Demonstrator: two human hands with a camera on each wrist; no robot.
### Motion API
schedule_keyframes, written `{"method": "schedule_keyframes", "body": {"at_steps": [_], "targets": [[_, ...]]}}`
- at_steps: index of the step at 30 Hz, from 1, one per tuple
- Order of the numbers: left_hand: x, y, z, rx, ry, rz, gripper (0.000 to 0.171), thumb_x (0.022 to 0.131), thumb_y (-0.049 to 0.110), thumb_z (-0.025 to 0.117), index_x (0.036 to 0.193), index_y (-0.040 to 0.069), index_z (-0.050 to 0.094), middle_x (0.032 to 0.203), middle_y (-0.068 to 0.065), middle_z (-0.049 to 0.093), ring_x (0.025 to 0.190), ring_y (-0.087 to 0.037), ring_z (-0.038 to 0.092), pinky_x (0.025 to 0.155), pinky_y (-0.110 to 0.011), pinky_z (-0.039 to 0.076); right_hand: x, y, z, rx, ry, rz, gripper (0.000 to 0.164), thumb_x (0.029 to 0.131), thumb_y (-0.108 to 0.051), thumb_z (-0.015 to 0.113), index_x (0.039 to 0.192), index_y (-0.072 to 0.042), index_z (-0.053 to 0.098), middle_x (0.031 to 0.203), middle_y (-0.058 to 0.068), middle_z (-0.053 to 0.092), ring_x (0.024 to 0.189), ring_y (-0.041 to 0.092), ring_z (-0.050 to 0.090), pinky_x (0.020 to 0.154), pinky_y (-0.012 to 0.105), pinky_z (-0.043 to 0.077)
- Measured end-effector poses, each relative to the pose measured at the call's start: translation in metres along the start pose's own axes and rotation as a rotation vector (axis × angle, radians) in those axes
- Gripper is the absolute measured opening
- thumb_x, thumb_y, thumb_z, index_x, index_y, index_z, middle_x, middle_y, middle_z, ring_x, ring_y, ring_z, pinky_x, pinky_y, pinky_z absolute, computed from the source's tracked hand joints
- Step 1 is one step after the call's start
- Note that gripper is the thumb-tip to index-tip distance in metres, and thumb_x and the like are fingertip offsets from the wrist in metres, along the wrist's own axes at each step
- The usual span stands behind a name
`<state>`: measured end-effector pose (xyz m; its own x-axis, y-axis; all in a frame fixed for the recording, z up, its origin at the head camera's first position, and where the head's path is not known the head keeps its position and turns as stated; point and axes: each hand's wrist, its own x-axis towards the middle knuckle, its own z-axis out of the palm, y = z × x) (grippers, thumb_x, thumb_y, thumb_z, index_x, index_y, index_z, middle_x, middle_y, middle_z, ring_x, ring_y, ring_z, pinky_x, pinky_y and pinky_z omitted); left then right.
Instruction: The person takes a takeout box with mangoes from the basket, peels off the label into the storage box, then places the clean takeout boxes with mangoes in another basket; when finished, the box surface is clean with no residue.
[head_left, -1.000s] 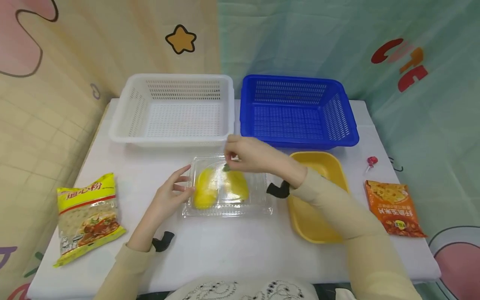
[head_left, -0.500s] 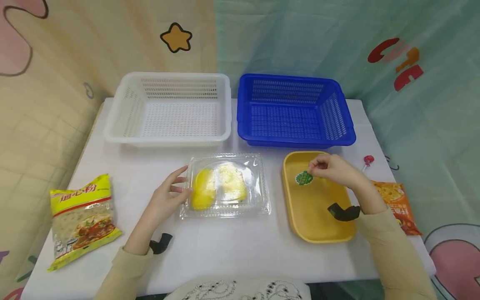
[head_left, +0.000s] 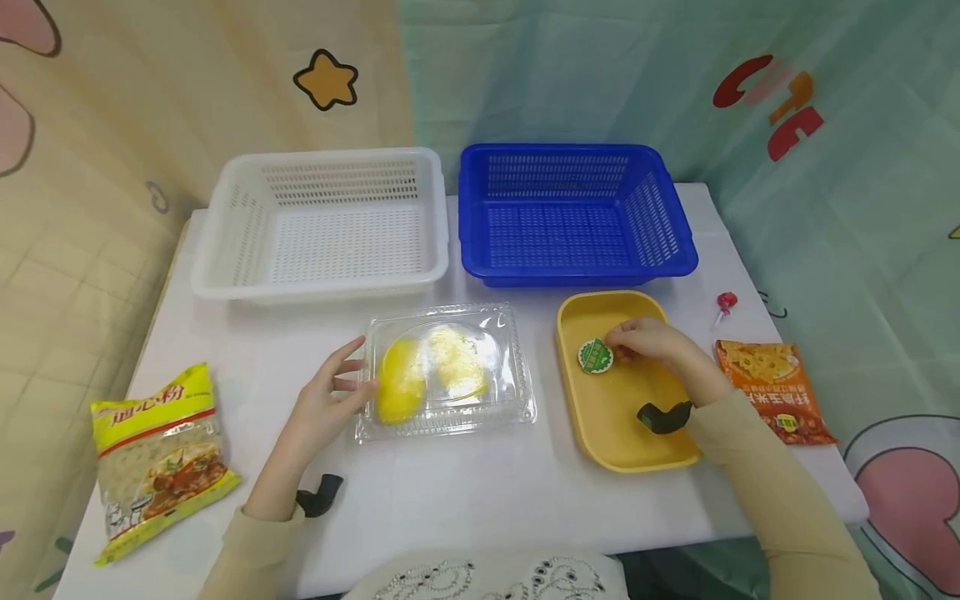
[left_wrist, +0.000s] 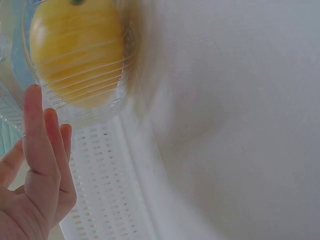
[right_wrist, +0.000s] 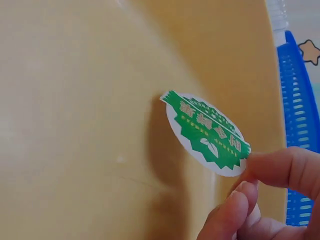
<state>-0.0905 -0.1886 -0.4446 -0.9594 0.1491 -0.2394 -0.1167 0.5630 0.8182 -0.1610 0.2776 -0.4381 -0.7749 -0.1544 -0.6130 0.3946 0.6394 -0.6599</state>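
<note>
A round green and white sticker is pinched at its edge between the thumb and fingers of my right hand, inside the yellow tray. The right wrist view shows the printed sticker tilted over the tray's floor, its shadow beside it. My left hand has its fingers extended at the left side of a closed clear plastic box. Two rounded yellow things lie in the box; one yellow piece shows a green spot at its top in the left wrist view.
At the back stand a white basket and a blue basket. A macaroni bag lies left. On the right lie an orange snack packet and a red lollipop. Black straps hang at both wrists.
My right hand has gone from above the clear box rightward into the yellow tray, carrying the sticker, and is now lower there. The left hand stays at the box.
</note>
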Motion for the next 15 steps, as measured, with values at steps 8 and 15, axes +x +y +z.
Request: {"method": "schedule_keyframes", "body": {"at_steps": [8, 15], "targets": [[0.0, -0.003, 0.003, 0.006, 0.0, -0.004, 0.071, 0.095, 0.022, 0.065, 0.156, 0.025, 0.027, 0.142, -0.022, 0.049, 0.112, -0.038, 0.057, 0.08, -0.039, 0.06, 0.004, 0.01, 0.012, -0.058, 0.103, 0.059, 0.022, 0.094, -0.019, 0.058, 0.085, 0.001, 0.059, 0.066, -0.002, 0.055, 0.061, 0.009, 0.053, 0.061, 0.02, 0.047], [0.001, -0.003, 0.002, 0.02, 0.002, -0.001, 0.071, 0.096, 0.023, 0.065, 0.156, 0.026, 0.027, 0.142, -0.022, 0.049, 0.113, -0.038, 0.057, 0.083, -0.043, 0.06, 0.004, 0.009, 0.015, 0.082, 0.143, 0.107, 0.026, 0.098, -0.017, 0.056, 0.107, 0.008, 0.056, 0.07, -0.002, 0.056, 0.06, 0.004, 0.054, 0.059, 0.015, 0.051]]}}
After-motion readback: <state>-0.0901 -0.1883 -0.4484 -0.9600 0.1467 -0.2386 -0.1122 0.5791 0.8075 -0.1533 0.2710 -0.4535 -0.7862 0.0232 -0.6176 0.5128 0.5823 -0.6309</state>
